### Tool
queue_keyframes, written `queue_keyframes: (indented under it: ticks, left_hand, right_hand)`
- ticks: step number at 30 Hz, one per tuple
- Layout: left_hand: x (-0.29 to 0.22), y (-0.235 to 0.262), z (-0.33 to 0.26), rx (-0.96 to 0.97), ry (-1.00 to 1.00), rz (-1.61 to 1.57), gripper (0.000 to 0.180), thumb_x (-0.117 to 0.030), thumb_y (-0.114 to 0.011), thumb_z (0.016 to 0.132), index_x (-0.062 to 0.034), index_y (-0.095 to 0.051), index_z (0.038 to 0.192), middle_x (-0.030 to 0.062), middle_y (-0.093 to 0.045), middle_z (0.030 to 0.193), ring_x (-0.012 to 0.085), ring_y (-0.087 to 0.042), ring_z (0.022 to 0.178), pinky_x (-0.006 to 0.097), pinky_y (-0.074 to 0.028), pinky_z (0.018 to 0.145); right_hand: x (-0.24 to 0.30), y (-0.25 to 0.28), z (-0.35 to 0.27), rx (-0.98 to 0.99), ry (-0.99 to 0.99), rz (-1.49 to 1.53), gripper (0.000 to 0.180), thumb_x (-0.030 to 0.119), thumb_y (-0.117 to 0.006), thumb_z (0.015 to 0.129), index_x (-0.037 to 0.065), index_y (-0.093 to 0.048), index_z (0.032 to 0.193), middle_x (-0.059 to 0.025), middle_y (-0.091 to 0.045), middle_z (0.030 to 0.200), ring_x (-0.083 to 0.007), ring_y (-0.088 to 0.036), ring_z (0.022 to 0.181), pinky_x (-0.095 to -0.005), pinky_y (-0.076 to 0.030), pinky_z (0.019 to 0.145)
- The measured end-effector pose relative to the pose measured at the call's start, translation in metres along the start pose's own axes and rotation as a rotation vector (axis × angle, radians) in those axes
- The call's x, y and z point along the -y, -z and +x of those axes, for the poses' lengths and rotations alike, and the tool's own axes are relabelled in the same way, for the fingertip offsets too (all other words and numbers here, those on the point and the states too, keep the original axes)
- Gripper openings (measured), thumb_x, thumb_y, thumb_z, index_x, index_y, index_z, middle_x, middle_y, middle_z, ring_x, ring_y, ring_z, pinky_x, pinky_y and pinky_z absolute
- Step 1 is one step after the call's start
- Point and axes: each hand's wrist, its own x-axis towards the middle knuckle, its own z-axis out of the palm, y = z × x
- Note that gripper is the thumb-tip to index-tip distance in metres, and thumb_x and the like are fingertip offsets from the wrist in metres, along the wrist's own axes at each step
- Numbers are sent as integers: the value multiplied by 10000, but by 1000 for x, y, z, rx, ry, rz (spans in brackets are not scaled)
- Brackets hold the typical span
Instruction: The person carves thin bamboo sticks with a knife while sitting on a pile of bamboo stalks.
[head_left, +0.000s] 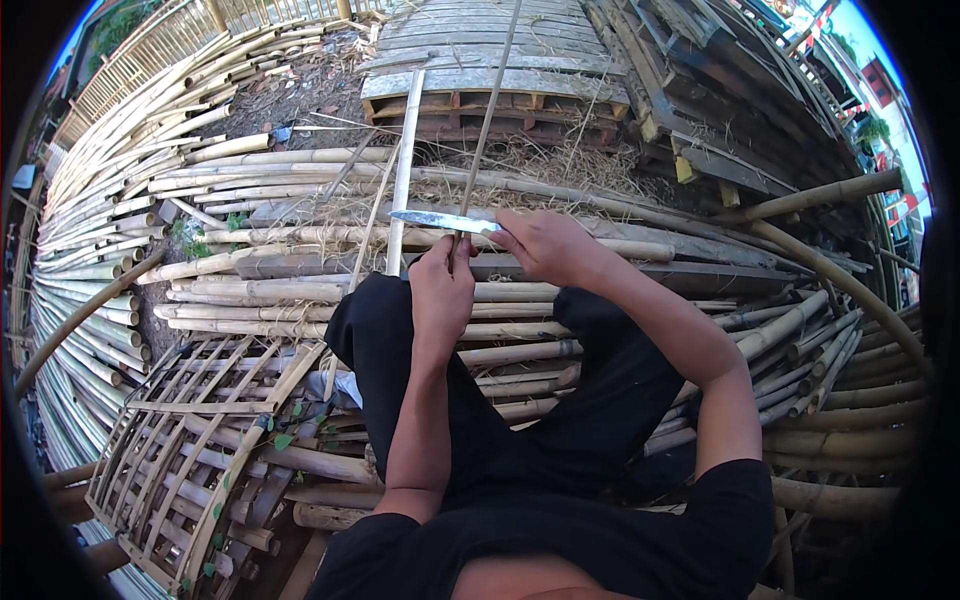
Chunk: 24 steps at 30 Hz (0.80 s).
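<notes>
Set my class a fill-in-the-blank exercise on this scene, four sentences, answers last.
1. While the left hand holds a thin bamboo strip, the right hand grips a ____ with a pointed blade.
2. The person's trousers are ____ in colour.
3. The bamboo lattice lies on the person's ____ side.
4. Beyond the hands, flat wooden ____ are stacked.

Answers: knife; black; left; pallets

From the head, a fisheye view was directed downward; the knife (440,220) was seen from near, the pallets (490,82) farther ahead.
</notes>
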Motion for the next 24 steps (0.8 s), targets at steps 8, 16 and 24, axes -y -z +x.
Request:
queue_keyframes:
  ticks: [8, 16, 24]
  left_hand:
    - [-7, -3, -2, 11, 17, 34, 237, -158, -530, 961, 55, -627, 929, 192, -634, 725, 277, -579, 616, 371, -449, 606]
    - [-8, -2, 0, 47, 99, 46, 230, -148, -532, 953, 63, -623, 946, 228, -631, 736, 349, -591, 608, 405, -448, 601]
    - [-8, -4, -1, 39, 126, 175, 223, -147, -531, 955, 54, -608, 901, 226, -617, 702, 343, -592, 589, 407, -444, 579]
  right_hand:
    - [-8, -5, -1, 35, -7, 43, 332, 344, -425, 993, 35, -526, 924, -225, -581, 747, -430, -576, 772, -521, -438, 683]
    - [-8, -4, -2, 75, 26, 65, 344, 345, -421, 994, 32, -528, 901, -228, -581, 760, -436, -568, 778, -516, -436, 683]
    - [-41, -6, 12, 6, -140, 11, 363, 346, -414, 999, 18, -540, 904, -230, -596, 776, -440, -571, 781, -518, -436, 688]
